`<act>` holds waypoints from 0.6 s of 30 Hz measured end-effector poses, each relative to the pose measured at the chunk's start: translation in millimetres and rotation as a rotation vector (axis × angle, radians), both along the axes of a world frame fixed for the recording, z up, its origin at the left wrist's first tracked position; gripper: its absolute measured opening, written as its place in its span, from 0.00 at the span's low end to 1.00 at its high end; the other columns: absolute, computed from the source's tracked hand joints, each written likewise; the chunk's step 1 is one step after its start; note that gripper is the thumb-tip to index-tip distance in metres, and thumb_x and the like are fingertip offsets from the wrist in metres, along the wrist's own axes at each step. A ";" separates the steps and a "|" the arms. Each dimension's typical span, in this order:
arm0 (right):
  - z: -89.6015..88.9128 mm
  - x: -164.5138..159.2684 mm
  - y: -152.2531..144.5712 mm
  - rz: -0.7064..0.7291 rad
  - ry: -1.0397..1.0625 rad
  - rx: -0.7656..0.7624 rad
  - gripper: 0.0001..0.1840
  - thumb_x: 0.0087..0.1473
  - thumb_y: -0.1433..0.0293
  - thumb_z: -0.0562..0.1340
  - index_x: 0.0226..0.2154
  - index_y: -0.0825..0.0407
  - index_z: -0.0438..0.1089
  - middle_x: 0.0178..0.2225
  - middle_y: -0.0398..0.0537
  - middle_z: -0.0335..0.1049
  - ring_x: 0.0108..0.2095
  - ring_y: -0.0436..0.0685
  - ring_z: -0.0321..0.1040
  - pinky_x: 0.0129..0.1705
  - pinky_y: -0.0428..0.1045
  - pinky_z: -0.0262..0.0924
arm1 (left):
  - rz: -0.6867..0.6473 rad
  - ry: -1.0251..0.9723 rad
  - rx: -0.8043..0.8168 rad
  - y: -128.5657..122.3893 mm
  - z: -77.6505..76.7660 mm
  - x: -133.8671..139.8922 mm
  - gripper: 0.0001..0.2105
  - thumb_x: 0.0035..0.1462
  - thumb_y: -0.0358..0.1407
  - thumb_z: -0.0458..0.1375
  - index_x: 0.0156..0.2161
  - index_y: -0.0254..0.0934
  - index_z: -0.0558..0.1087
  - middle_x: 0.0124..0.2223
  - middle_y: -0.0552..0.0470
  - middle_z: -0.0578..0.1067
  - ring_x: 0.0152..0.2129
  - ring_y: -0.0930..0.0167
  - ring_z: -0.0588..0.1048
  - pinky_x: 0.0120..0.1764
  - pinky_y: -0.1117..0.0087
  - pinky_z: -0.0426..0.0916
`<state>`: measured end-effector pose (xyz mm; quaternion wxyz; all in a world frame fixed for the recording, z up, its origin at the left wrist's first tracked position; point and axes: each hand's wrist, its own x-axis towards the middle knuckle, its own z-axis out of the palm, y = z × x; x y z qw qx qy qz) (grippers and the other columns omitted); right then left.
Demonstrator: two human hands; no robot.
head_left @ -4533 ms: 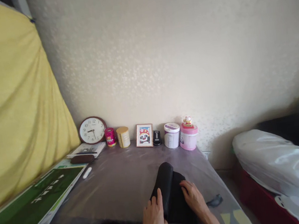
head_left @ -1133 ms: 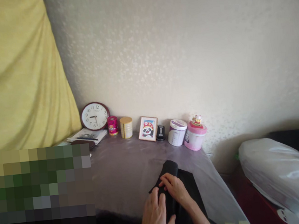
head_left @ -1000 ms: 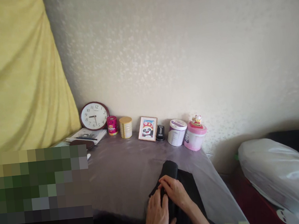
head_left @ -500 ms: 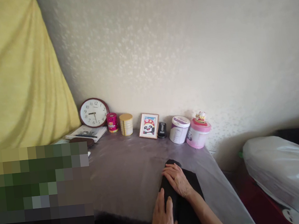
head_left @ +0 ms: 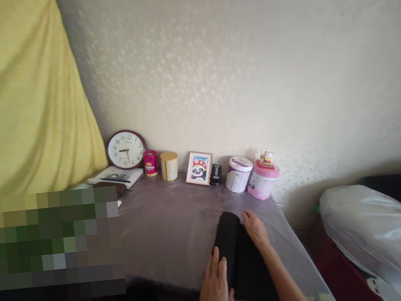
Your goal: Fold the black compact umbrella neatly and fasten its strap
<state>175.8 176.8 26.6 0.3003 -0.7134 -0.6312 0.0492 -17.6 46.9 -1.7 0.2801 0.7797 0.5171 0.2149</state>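
Note:
A black cloth (head_left: 257,277) lies near the table's right side, its left part wound into a thick roll (head_left: 228,228) and the rest flat. My left hand (head_left: 213,284) rests along the left side of the roll near its lower end, fingers stretched out and slightly apart. At the far edge of the flat part is my right hand (head_left: 256,230), to the right of the roll's upper end. Its fingers are curled together on the cloth's edge, and the fingertips are partly hidden.
Along the wall stand a clock (head_left: 126,149), a pink can (head_left: 150,163), a yellow-lidded can (head_left: 170,166), a panda picture frame (head_left: 199,168), a small black object (head_left: 216,174), a white tub (head_left: 239,175) and a pink tub (head_left: 264,180) topped by a figurine. A plastic bag (head_left: 378,228) sits right of the table.
My right hand has come off the top of the roll and moved right to the flat cloth's far edge, its fingers now curled. My left hand stays against the roll.

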 end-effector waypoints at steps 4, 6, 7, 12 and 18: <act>-3.4 36.6 -38.7 -0.179 0.035 -0.060 0.21 0.53 0.61 0.48 0.39 0.53 0.69 0.39 0.54 0.73 0.41 0.62 0.69 0.42 0.52 0.59 | -0.001 -0.001 0.002 -3.9 7.5 -2.6 0.33 0.45 0.28 0.51 0.59 0.30 0.52 0.65 0.42 0.38 0.61 0.62 0.42 0.60 0.57 0.48; -6.5 44.8 -57.2 -0.165 0.081 -0.109 0.21 0.53 0.58 0.47 0.36 0.52 0.70 0.37 0.54 0.73 0.39 0.62 0.70 0.38 0.51 0.59 | 0.000 -0.008 -0.001 -4.6 10.0 -4.0 0.33 0.44 0.27 0.51 0.59 0.29 0.52 0.65 0.41 0.38 0.61 0.62 0.43 0.60 0.58 0.48; -7.8 45.4 -65.0 -0.147 0.112 -0.135 0.22 0.52 0.57 0.47 0.35 0.51 0.70 0.36 0.54 0.74 0.38 0.62 0.71 0.36 0.51 0.60 | 0.000 -0.009 0.000 -4.7 10.5 -4.5 0.34 0.44 0.27 0.51 0.59 0.28 0.51 0.65 0.41 0.38 0.61 0.62 0.43 0.60 0.58 0.48; -10.0 27.9 -84.8 -0.106 0.170 -0.130 0.23 0.50 0.53 0.50 0.35 0.50 0.70 0.32 0.52 0.75 0.35 0.61 0.71 0.35 0.50 0.60 | -0.001 -0.026 -0.001 -6.0 10.8 -6.0 0.37 0.40 0.25 0.52 0.59 0.29 0.50 0.65 0.42 0.37 0.62 0.63 0.42 0.61 0.59 0.47; -12.5 14.9 -83.6 -0.076 0.204 -0.079 0.20 0.45 0.57 0.56 0.37 0.53 0.70 0.35 0.54 0.74 0.37 0.63 0.70 0.39 0.52 0.61 | 0.015 -0.022 -0.022 -6.4 13.0 -6.5 0.39 0.36 0.20 0.50 0.59 0.30 0.49 0.66 0.43 0.37 0.62 0.66 0.41 0.61 0.64 0.46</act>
